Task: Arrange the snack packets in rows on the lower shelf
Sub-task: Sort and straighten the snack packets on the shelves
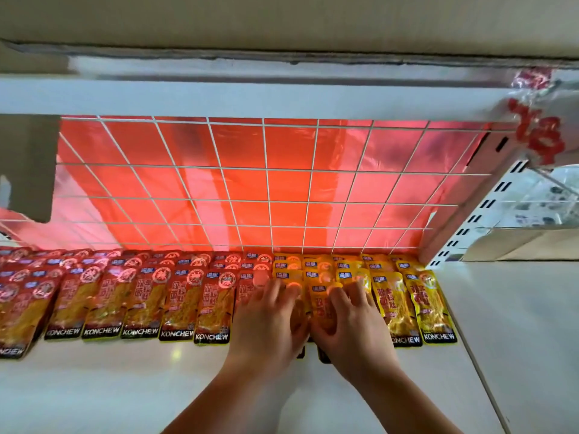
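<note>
Head view. Listed first, the white lower shelf (pixel 125 386): snack packets are laid flat in overlapping rows along its far edge, against a wire grid (pixel 266 183) backed in red. The red packets (pixel 141 302) are ranged from the left to the middle, the yellow packets (pixel 429 305) from the middle to the right. The left hand (pixel 269 324) is laid where red meets yellow, fingers spread wide. The right hand (pixel 357 330) is set just beside it, fingers splayed over a yellow packet. A printed plastic bag (pixel 539 130) is hung at far right.

Bare left hand (pixel 266 324), bare right hand (pixel 357 330), bare forearms (pixel 238 399)
</note>
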Available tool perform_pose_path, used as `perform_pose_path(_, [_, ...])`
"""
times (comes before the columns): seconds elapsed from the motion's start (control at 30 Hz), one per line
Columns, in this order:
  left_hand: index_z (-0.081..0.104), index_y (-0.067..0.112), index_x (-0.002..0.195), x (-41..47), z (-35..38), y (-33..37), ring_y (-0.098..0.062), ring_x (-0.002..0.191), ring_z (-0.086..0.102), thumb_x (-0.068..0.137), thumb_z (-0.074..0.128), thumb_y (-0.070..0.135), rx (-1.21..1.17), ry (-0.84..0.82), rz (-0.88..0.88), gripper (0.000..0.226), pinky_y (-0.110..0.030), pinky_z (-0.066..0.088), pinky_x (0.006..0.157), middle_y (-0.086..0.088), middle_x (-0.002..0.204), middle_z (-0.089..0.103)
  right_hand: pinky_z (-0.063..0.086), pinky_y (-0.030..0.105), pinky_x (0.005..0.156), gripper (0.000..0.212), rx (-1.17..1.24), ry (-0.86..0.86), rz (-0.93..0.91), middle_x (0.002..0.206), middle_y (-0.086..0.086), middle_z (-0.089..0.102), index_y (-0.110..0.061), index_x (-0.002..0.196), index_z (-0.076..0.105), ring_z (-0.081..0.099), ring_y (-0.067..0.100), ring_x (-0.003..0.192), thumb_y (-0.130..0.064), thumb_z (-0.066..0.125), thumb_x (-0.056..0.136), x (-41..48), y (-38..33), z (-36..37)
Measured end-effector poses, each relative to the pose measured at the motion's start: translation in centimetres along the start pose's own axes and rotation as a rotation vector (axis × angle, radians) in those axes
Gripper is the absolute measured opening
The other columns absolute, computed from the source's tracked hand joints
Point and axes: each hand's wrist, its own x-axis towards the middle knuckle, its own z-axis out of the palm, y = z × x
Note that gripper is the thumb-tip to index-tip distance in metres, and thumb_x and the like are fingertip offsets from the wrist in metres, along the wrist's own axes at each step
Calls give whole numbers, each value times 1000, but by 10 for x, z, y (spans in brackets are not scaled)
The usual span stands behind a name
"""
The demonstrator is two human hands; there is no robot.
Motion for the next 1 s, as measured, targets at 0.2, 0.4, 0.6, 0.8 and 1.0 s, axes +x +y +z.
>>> perform_pose_path(0.2, [64,24,131,-6,13,-7,-25,99,65,93,49,46,21,134,76,47,-40,54,79,-1,123,60,51,36,61,47,-45,31,-6,101,3,53,-21,105,60,58,29,88,-58,66,77,4,-5,6])
perform_pose_path(0.4, [66,22,133,-10,19,-12,-25,103,63,93,53,45,35,171,114,48,-40,53,83,-3,126,61,53,39,61,49,-76,6,-17,103,5,53,-21,110,58,61,32,87,-58,68,79,4,-7,12])
perform_pose_path(0.6, [65,23,135,-10,21,-11,-24,106,61,94,52,46,34,156,92,48,-41,52,86,-2,127,61,53,37,59,44,-76,-41,-46,106,5,55,-24,115,60,63,31,86,-55,66,84,6,-5,5])
perform_pose_path(0.8, [65,24,132,-10,20,-12,-24,104,61,92,56,41,14,185,116,45,-39,53,84,-2,125,60,45,29,51,32,-52,-53,-69,98,1,55,-26,109,61,64,26,78,-44,70,84,6,-4,-1])
perform_pose_path(1.0, [62,25,133,-11,19,-12,-23,105,61,89,55,43,3,187,130,48,-38,53,85,-1,126,60,55,36,64,45,-26,-73,-104,107,-1,57,-28,112,61,62,26,92,-45,80,75,5,2,-7])
